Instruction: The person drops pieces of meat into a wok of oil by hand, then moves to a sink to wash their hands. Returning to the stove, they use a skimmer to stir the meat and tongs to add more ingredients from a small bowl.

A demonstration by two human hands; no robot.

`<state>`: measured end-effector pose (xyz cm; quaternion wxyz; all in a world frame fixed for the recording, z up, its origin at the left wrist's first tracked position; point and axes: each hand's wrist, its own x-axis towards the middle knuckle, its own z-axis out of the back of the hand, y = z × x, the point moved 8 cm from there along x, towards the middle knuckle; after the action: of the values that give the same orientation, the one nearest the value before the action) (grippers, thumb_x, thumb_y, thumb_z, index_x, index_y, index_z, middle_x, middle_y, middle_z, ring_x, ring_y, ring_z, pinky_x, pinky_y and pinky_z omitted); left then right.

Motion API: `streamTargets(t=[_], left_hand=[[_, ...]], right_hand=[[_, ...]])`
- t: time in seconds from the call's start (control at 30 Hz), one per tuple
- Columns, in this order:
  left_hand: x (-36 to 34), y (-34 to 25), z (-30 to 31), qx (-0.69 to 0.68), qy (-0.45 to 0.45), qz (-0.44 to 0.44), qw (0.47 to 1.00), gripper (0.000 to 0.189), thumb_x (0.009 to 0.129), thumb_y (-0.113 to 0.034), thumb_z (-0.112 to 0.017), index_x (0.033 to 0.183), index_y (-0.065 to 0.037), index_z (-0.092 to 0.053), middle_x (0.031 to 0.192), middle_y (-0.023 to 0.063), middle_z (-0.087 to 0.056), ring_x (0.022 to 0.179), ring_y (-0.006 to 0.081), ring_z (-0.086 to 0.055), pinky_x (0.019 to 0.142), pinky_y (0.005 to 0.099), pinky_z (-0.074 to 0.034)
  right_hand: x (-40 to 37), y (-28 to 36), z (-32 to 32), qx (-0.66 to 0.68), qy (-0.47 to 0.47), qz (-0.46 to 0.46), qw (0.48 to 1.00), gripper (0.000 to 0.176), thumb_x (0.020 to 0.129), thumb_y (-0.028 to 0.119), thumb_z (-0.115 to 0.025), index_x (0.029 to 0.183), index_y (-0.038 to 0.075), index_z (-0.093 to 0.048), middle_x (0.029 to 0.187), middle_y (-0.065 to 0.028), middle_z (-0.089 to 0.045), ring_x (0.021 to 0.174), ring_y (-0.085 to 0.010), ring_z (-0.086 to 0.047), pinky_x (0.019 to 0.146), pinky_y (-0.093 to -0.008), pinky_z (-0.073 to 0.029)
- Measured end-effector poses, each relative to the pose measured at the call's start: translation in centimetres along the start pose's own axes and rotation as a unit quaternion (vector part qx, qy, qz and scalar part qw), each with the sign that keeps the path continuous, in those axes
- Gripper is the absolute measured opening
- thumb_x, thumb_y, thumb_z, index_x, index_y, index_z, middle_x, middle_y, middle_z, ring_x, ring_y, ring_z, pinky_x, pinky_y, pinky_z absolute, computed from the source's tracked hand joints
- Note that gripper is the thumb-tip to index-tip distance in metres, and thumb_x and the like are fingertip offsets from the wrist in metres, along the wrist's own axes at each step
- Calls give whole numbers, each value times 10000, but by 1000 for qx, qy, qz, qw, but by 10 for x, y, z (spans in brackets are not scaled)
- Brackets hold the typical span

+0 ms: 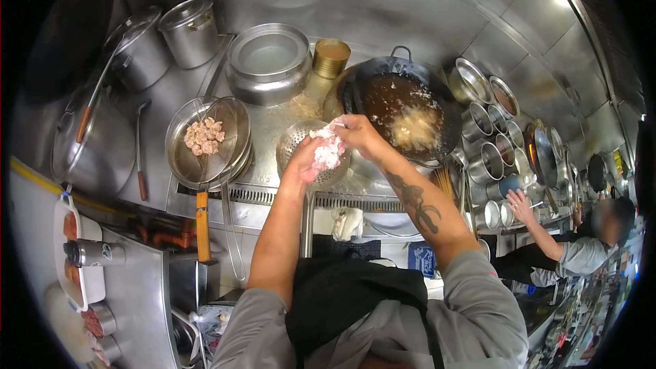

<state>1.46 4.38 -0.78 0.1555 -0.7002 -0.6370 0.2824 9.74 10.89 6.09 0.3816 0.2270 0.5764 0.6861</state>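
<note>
My left hand is cupped around a clump of flour-coated raw meat pieces. At the clump's upper edge, the fingers of my right hand are pinched together on some of the coated meat. Both hands are over a perforated metal strainer, whose handle points towards me. Just to the right, a black wok holds dark oil, with pale golden food frying in bubbles. A wire-mesh strainer with browned meat pieces lies to the left.
Behind my hands stand a large steel pot and a gold tin. Lidded pots and a long ladle are at left. Stacked steel pots line the right side, where a co-worker's hand is raised.
</note>
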Motion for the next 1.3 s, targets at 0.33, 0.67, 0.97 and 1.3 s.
streamTargets(t=[0.33,0.67,0.97,1.3], left_hand=[[2,-4,2,-60,39,22,997,307,842,-139,-472,1099,6,-556,919,135,-654,769,253,-655,584,344,-540],[-6,-15,-13,-95,76,-26,992,352,863,-187,-462,1151,1,-536,1015,119,-639,847,244,-644,651,351,-541],[-1,-8,1,-96,93,-19,991,322,873,-221,-508,1136,-41,-554,1008,92,-643,841,237,-642,662,389,-550],[-6,-21,-3,-121,71,-29,990,336,921,-271,-474,1148,-30,-536,1008,118,-639,854,255,-639,675,399,-547]], right_hand=[[-4,15,-10,-52,59,96,992,300,875,31,-562,1165,-39,-526,872,-31,-625,656,-75,-557,572,-228,-466],[-6,18,1,60,16,58,996,232,875,64,-576,1076,-51,-595,844,-57,-644,677,-84,-573,594,-220,-478],[-21,55,-21,-324,-5,226,919,194,832,105,-609,937,-57,-628,810,-143,-641,681,-143,-592,638,-304,-494],[-21,44,-17,-49,29,213,975,229,836,40,-566,1054,-30,-563,839,-35,-608,758,-92,-562,660,-251,-468]])
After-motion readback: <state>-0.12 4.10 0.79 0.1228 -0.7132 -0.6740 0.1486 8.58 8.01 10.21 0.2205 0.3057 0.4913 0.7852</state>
